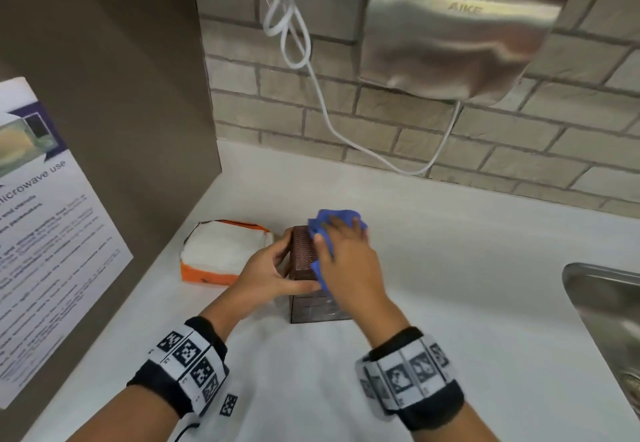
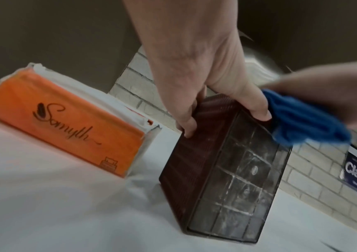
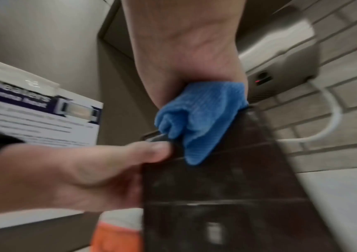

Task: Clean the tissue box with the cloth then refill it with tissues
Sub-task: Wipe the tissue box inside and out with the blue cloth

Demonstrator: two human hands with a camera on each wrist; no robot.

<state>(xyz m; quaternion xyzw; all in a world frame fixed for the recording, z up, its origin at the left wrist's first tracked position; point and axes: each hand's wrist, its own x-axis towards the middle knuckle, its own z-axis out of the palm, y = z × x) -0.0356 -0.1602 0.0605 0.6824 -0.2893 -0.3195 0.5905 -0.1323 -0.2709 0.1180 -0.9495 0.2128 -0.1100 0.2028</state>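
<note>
From the head view, the tissue box (image 1: 304, 268) is being stood on edge on the white counter (image 1: 450, 268), and it serves as the landmark here. It is being gripped on its left side by the left hand (image 1: 268, 277), fingers and thumb curled round the edge. The blue cloth (image 1: 325, 234) is being pressed onto its upper right side by the right hand (image 1: 346, 261), whose fingers are laid across the bunched fabric. The orange tissue pack (image 1: 221, 254) is lying just left of the box, unopened as far as can be told; a steel sink (image 1: 606, 310) is seen well to the box's right.

From the left wrist view, the dusty, gridded clear panel (image 2: 240, 184) of the box is being shown, streaked white. The cloth (image 2: 302, 119) is being held at the panel's top corner.

From the right wrist view, blurred by motion, the cloth (image 3: 199, 119) is being bunched under the palm against the box's dark face (image 3: 227, 196).

Wiping seems to be under way, refilling not yet begun. Firm, full-length strokes would be advised, with the box kept braced so it is not tipped, and the grid grooves should be worked into.
</note>
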